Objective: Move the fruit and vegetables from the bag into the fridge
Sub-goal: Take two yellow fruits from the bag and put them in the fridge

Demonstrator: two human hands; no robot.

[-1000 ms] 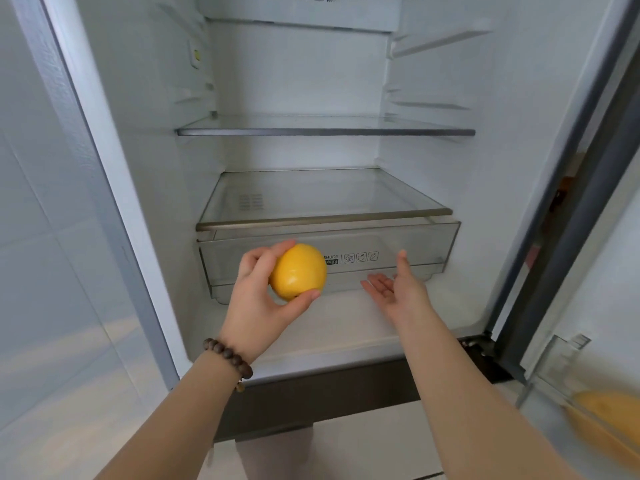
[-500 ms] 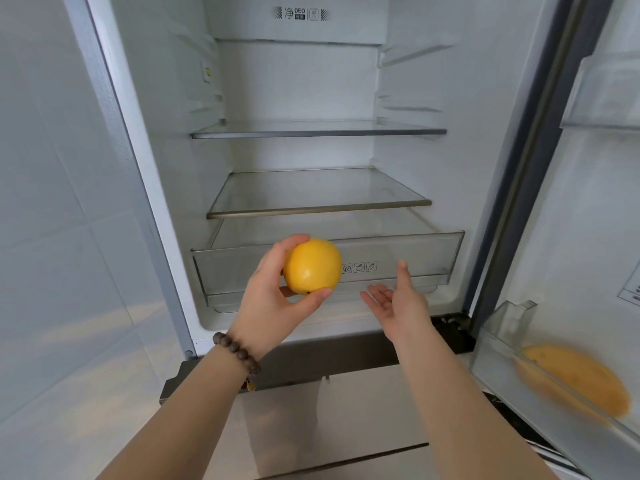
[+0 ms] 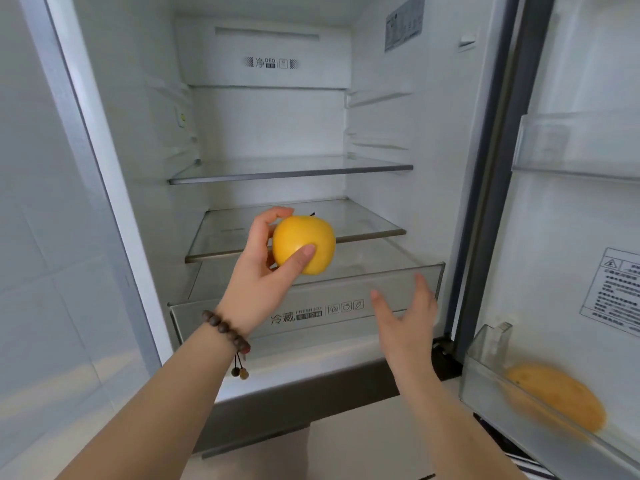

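My left hand grips a round yellow apple-like fruit with a small dark stem, held in the air before the open fridge, level with the lower glass shelf. My right hand is empty, fingers spread, just in front of the clear crisper drawer, which is pulled out a little from under that shelf. A second yellow-orange fruit lies blurred in the bottom door bin at the right. The bag is out of sight.
The fridge interior is white, with an upper glass shelf and empty rail slots above it. The open door stands at the right with another clear bin higher up. A pale wall borders the left side. A dark lower compartment front sits below.
My left hand has lifted the yellow fruit from drawer level to the lower shelf's height. The crisper drawer now stands pulled out, and my right hand has drawn back from it.
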